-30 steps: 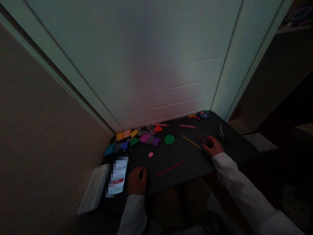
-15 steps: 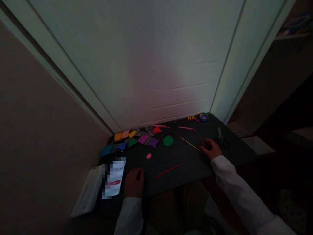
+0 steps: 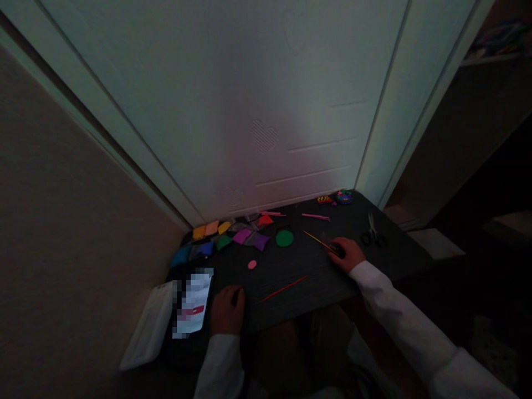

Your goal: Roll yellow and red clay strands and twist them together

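Observation:
My right hand is at the near end of a thin yellow stick, its fingers curled round that end. The fingertips are dark and partly hidden. My left hand rests at the table's front edge, loosely closed, with nothing visible in it. Beside it lies a phone with a lit, blurred-out screen. Between the hands, a thin red stick lies slantwise. Farther back are a small pink disc and a larger green disc.
Several colourful packets, one of them purple, line the back left. Pink tweezers lie at the back. Black-handled scissors are right of my right hand. Small colourful pieces sit by the white panel. A white box is beyond the phone.
My right hand has moved left from beside the scissors onto the end of the yellow stick. My left hand has stayed in place. The view has shifted slightly.

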A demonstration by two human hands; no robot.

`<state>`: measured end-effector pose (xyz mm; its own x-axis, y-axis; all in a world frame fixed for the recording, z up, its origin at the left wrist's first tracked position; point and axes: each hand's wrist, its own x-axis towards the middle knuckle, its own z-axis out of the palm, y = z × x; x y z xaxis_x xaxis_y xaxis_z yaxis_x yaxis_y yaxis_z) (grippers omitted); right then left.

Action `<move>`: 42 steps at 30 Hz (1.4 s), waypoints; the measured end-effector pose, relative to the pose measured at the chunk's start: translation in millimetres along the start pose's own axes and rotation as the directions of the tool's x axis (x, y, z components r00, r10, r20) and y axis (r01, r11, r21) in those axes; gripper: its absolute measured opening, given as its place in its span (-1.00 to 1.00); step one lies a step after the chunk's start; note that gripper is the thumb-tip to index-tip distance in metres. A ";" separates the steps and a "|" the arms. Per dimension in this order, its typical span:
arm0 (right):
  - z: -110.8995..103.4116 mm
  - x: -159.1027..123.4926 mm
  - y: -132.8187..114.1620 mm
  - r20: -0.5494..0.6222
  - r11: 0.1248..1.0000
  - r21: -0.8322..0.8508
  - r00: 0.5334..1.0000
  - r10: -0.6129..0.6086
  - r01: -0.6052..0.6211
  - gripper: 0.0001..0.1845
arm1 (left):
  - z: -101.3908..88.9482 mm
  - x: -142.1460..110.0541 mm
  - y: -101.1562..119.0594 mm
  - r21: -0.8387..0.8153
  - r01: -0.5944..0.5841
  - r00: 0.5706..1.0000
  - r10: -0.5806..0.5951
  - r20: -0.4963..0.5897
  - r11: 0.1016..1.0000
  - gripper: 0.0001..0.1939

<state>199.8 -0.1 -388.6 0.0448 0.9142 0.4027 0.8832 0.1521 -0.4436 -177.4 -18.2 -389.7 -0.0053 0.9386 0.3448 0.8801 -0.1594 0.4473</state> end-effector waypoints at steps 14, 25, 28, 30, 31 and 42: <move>5.9 5.4 -10.9 0.028 0.995 -0.098 0.999 -0.021 0.023 -0.62 | -0.3 0.7 -0.7 0.003 -0.007 1.000 0.007 0.015 1.000 -0.70; 7.4 6.9 -11.6 0.077 0.990 -0.142 0.997 0.005 0.006 -0.65 | -2.9 1.2 1.3 0.009 -0.012 1.000 0.012 0.028 1.000 -0.71; 8.2 7.0 -11.0 0.074 0.991 -0.136 0.997 0.006 0.004 -0.65 | -3.0 1.2 1.1 0.009 -0.006 1.000 0.006 0.023 1.000 -0.71; 9.0 6.8 -10.7 0.061 0.991 -0.137 0.998 0.013 -0.004 -0.66 | -3.1 1.2 0.9 0.013 -0.007 1.000 0.006 0.026 1.000 -0.71; 9.4 6.6 -10.5 0.059 0.990 -0.137 0.998 0.014 -0.006 -0.67 | -3.1 1.3 0.7 0.015 -0.008 1.000 0.008 0.027 1.000 -0.71; 9.7 6.9 -8.6 0.067 0.993 -0.118 0.998 0.022 -0.014 -0.65 | -2.6 1.5 1.5 0.015 0.008 0.999 -0.008 0.035 1.000 -0.69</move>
<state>188.0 8.5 -389.8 0.0333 0.9403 0.3386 0.9313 0.0937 -0.3520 -177.3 -17.9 -386.4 0.0039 0.9501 0.3120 0.8872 -0.1472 0.4373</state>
